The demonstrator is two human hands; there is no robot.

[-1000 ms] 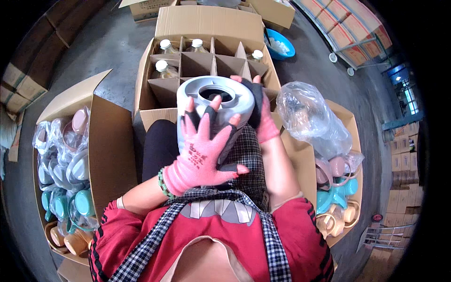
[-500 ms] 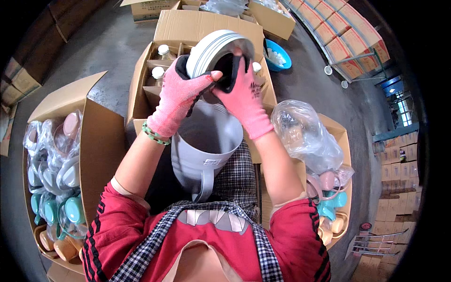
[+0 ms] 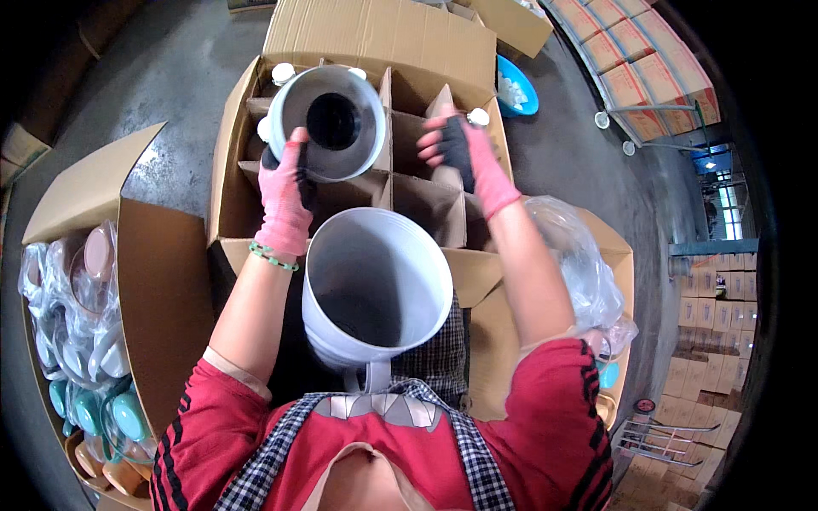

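Observation:
My left hand (image 3: 285, 192), in a pink glove with dark palm, grips a round white bowl-like piece (image 3: 365, 128) by its near-left rim, thumb on top. A dark disc or opening shows in the piece's middle; I cannot tell which. To the right, my right hand (image 3: 470, 157), gloved alike, has its fingers apart and holds nothing. It hovers over the divided carton (image 3: 426, 209), beside a bottle's white cap (image 3: 478, 117). A large pale grey jug (image 3: 317, 319) stands below and between my forearms, its mouth facing up and handle toward me.
More white-capped bottles (image 3: 283, 73) sit in the carton's far-left cells. An open box (image 3: 162, 281) at left holds bagged mugs. At right, clear plastic bags (image 3: 588, 272) lie over another box. A blue basin (image 3: 530, 98) with white pieces is beyond. A hand truck (image 3: 669, 439) is at lower right.
My right hand has let go of the white piece and moved right. My left hand has carried it left and turned its opening toward me. The jug sits more upright in view.

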